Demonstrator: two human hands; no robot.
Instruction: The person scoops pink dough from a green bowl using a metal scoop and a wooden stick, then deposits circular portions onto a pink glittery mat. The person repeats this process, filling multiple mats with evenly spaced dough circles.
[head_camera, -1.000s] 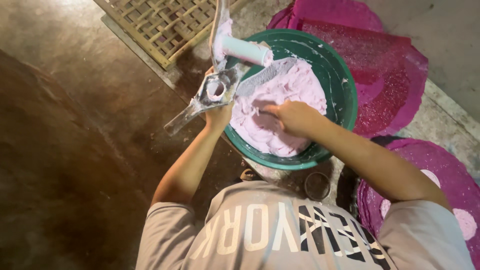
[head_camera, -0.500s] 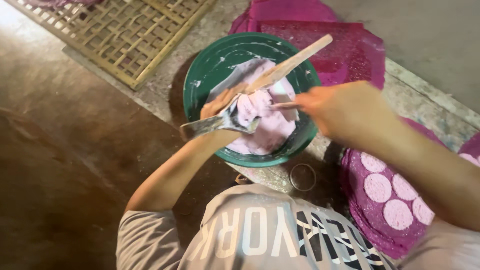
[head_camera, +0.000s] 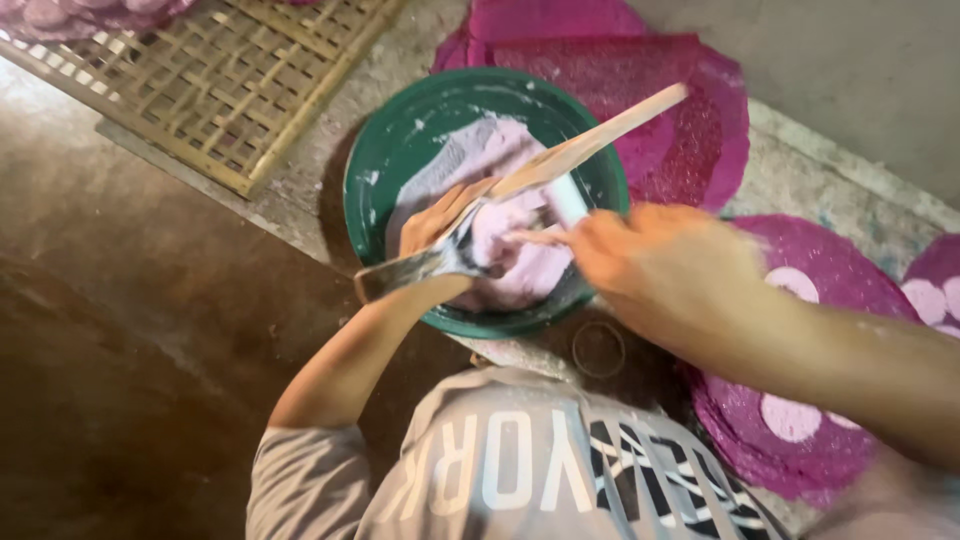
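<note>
Left hand (head_camera: 435, 225) w/ grip closed on a metal scraper (head_camera: 415, 268) over the green basin (head_camera: 375, 170) of pink dough (head_camera: 510, 250). Right hand (head_camera: 655, 265) is blurry, fingers look pinched near the wooden paddle (head_camera: 590, 145), can't tell tbh.

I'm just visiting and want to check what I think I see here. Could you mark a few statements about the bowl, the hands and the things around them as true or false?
1. The bowl is green. True.
2. The paste in it is yellow. False: it is pale pink.
3. The left hand holds a metal tool and a wooden stick. True.
4. The right hand rests on the bamboo rack. False: it is at the bowl's rim.
5. Magenta mats lie beside the bowl. True.
</note>
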